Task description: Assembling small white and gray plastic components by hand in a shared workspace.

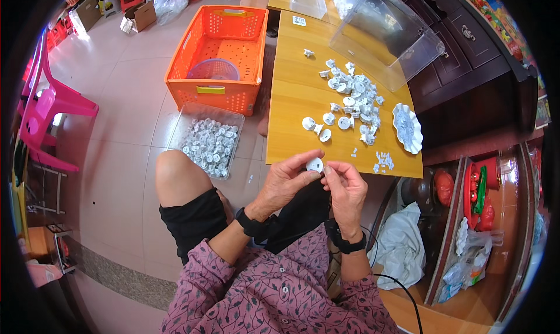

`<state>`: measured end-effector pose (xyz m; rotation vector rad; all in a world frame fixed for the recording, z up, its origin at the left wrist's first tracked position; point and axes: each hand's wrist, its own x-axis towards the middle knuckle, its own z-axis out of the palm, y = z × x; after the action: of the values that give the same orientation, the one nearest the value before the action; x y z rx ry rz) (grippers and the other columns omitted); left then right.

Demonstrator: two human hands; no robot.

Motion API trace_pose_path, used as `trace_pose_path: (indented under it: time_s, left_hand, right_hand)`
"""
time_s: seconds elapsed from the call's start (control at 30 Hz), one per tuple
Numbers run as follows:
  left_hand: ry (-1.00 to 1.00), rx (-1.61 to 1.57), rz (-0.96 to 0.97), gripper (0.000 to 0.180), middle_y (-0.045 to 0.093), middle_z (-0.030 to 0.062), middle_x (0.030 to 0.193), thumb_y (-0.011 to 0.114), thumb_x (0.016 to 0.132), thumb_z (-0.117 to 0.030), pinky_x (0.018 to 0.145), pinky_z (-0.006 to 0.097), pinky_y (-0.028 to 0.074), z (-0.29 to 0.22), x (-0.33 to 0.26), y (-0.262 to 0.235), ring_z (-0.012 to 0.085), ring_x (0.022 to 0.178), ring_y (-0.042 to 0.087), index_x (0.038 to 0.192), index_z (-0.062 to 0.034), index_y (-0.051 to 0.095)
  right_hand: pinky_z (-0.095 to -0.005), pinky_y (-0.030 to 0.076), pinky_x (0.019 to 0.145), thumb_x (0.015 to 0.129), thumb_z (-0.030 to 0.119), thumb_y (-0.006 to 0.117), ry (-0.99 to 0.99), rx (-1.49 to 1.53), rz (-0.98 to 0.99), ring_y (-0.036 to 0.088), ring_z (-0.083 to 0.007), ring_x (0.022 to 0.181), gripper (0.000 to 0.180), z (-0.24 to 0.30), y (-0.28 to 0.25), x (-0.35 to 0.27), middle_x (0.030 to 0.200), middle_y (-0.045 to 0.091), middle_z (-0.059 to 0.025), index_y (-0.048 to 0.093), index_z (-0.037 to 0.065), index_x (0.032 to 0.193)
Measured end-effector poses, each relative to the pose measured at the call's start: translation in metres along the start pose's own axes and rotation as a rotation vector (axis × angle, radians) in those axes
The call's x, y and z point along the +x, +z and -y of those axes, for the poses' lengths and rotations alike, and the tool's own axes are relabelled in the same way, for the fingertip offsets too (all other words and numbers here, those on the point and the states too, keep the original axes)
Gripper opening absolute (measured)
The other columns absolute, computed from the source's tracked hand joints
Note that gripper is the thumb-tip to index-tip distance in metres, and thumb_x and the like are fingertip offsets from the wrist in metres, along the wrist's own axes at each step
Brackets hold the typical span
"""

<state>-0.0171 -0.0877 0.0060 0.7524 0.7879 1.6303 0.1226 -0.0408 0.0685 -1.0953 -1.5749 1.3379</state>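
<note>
Just off the table's near edge, my left hand [283, 182] pinches a white round plastic part [315, 165] with a small dark slot in its face. My right hand [346, 189] is closed, thumb and fingertips together at the right edge of that part; anything between them is too small to make out. On the yellow wooden table [291, 101] lies a loose pile of similar white parts [359, 92], discs with stems. Nearer my right hand is a small cluster of tiny white pieces [383, 161]. A scalloped white dish [406, 129] with small clear pieces stands at the table's right edge.
Left of the table, a clear bin [236, 137] full of white parts sits on the floor beside an orange crate [224, 104] with a purple basket inside. A clear plastic box [385, 39] stands on the table's far right. Shelves [449, 229] flank my right; a pink chair [64, 104] stands far left.
</note>
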Motion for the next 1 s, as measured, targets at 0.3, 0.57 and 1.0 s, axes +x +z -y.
trace_pose_path:
  time_s: [0.3,0.57,1.0]
  left_hand:
    - [-0.018,-0.119,-0.058,0.045,0.067,0.0123,0.120,0.073,0.087,0.004,0.095,0.030,0.055,0.004,0.000,0.000,0.0166,0.107,0.065,0.129,0.0022,0.060]
    - [-0.024,-0.180,-0.042,0.046,0.067,0.0105,0.118,0.076,0.084,0.005,0.095,0.029,0.054,0.001,-0.001,0.002,0.0157,0.106,0.065,0.127,0.0018,0.062]
    - [0.020,-0.019,0.096,0.042,0.060,0.0126,0.136,0.064,0.097,-0.007,0.105,0.031,0.047,-0.004,-0.001,0.000,0.0176,0.121,0.058,0.137,0.0015,0.056]
  right_hand:
    - [-0.0182,0.049,0.066,0.094,0.004,0.067,0.017,0.070,-0.021,0.062,-0.0048,0.076,0.012,0.006,0.001,-0.004,0.091,0.069,-0.0030,0.067,-0.003,0.105]
    - [-0.0208,0.051,0.067,0.092,0.001,0.069,-0.097,-0.035,-0.022,0.063,-0.0077,0.077,0.009,-0.004,0.000,-0.005,0.093,0.066,-0.0028,0.068,-0.004,0.099]
    - [-0.0237,0.049,0.060,0.088,-0.001,0.069,-0.349,-0.408,-0.098,0.059,-0.0100,0.069,0.007,0.004,-0.003,-0.008,0.092,0.063,-0.0068,0.068,-0.002,0.095]
